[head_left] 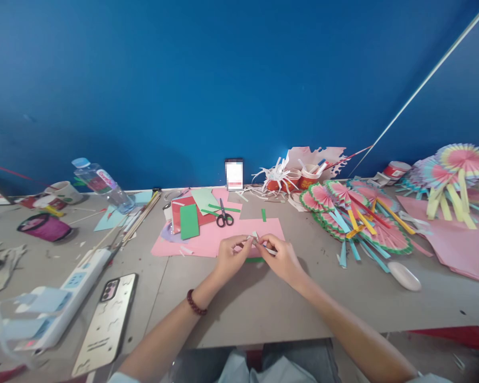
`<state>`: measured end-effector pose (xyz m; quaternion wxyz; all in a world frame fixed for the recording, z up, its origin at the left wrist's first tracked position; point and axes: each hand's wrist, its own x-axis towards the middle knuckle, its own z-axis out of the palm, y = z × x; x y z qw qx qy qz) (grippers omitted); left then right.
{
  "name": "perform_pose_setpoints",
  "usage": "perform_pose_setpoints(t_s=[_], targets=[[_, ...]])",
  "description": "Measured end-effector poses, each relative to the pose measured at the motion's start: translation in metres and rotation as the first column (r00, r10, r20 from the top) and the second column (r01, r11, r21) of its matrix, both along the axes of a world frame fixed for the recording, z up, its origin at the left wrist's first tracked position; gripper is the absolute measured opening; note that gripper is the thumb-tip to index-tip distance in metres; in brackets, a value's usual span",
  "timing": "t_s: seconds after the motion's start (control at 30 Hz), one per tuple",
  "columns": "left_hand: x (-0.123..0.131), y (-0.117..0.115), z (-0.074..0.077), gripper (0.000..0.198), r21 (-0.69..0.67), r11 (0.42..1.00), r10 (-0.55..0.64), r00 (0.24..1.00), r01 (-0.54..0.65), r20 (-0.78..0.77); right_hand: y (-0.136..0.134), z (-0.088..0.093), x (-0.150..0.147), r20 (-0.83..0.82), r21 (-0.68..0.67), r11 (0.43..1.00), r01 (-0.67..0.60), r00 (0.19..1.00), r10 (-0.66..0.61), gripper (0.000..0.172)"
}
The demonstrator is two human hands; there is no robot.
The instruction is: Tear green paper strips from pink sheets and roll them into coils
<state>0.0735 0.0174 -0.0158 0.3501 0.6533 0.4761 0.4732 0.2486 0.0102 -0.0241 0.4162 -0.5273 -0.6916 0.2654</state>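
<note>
A: Quick one. Biggest first?
B: Grey table (247,314), then the pink sheet (209,244) lying on it. Using that sheet as landmark.
A: Fine. Next down?
B: Pile of paper fans (357,213), right of the sheet, well apart from the hands.
A: Hands?
B: Left hand (232,255) and right hand (280,258) met over the sheet's near edge, right of its middle. Green card (189,222) lay on the sheet's left part. Scissors (222,211) lay at its far edge, no hand on them.
A: Smallest?
B: Pale strip (255,234), above the sheet's near edge, at the fingertips.
A: Fingers?
B: Both sets narrow, thumb and index pinched on the strip from either side. Grip detail was tiny.
A: Which hand was nearer?
B: Neither, looked like. It sat between them, a short end poking up and away past the fingertips.
A: Long axis?
B: Couldn't tell for sure. A pale length showed along the right fingers; if same piece, I'd judge it slanted from between the fingertips down toward the right hand. Fingers hid the join.
</note>
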Motion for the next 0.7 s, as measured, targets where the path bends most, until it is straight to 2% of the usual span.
perform_pose_setpoints(t_s=[0.27,0.5,0.7], targets=[[0.000,0.003,-0.001,0.044,-0.051,0.998,-0.041,0.991,0.047,0.127,-0.002,0.002,-0.001,-0.022,-0.019,1.000,-0.001,1.000,0.001,0.033],[0.001,0.003,-0.010,0.047,-0.113,0.993,-0.025,0.988,0.043,0.155,-0.002,0.004,-0.002,-0.022,-0.049,0.999,0.001,1.000,-0.002,0.034],[0.001,0.002,-0.009,0.044,-0.106,0.993,-0.035,0.988,0.051,0.148,0.000,0.002,-0.001,-0.053,-0.069,0.997,0.017,0.998,-0.021,0.035]])
